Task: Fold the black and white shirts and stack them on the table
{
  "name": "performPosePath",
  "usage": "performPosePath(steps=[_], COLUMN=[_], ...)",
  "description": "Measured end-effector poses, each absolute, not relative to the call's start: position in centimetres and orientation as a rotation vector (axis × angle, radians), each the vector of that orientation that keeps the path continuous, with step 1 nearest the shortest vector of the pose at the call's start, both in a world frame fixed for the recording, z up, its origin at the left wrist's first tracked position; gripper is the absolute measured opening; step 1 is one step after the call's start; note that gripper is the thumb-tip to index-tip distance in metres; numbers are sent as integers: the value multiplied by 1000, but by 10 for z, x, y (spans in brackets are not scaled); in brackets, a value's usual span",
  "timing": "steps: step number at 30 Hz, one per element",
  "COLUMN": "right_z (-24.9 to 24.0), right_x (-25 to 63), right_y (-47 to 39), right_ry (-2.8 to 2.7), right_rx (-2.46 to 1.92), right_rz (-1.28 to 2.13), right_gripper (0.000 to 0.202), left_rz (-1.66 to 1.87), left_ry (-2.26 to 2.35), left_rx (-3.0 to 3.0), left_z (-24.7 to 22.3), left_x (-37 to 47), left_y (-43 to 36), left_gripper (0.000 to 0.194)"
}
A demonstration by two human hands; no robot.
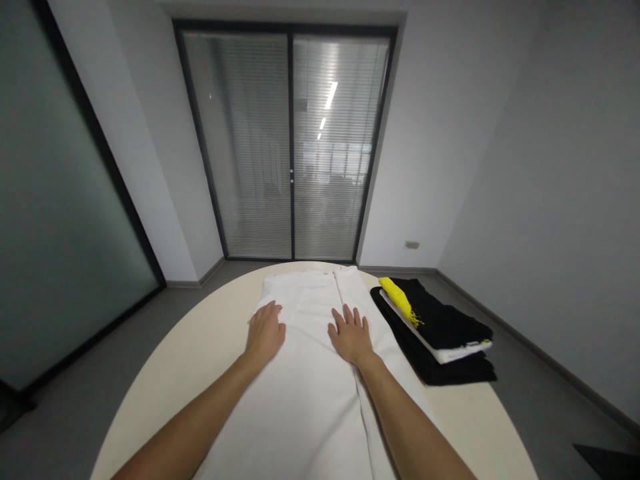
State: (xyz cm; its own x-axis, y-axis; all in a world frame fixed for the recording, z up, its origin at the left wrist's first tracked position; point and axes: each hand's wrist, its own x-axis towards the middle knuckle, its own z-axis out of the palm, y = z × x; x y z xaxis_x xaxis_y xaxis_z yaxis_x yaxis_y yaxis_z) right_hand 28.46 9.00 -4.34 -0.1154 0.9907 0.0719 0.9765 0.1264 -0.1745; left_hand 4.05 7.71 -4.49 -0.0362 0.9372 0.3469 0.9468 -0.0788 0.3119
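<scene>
A white cloth garment (310,393) lies stretched lengthwise over the table, its far end close to the table's back edge. Down its right side runs a long fold or overlapping edge. My left hand (267,331) rests palm down on the garment's left edge, fingers pointing forward and thumb apart. On the right part of the cloth, beside the long fold, my right hand (351,335) lies flat with fingers spread. Neither hand grips anything that I can see. Slight creases show in the cloth near my right forearm.
The round cream table (170,380) carries a stack of folded black cloth (445,317) at the right, with a white layer inside and a fringed yellow cloth (397,293) on its left side. Beyond stand glazed panels with blinds (250,153) and grey walls.
</scene>
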Motion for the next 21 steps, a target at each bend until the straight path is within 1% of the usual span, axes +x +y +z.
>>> performPosePath(steps=[3, 5, 9, 14, 17, 21], right_z=[-44, -44, -45, -41, -29, -5], right_x=[283, 282, 279, 277, 273, 249], right_y=[91, 91, 92, 91, 95, 110], right_ry=[-2231, -2232, -2220, -2233, -2267, -2321], right_rx=[-1981, -1992, -1997, -2010, -2029, -1898], right_rz=[116, 110, 92, 108, 112, -14], right_gripper=[59, 59, 58, 57, 55, 44], left_rz=[-776, -815, -947, -1169, -1297, -1386], left_ry=[-2205, -2235, -2237, -2178, -2140, -2140], left_rx=[-2057, -2018, -2018, -2078, -2091, -2079], left_z=[-51, -54, -58, -62, -62, -60], left_x=[11, -9, -35, -40, -37, -33], left_y=[73, 71, 71, 80, 85, 89], left_gripper=[54, 55, 46, 37, 39, 38])
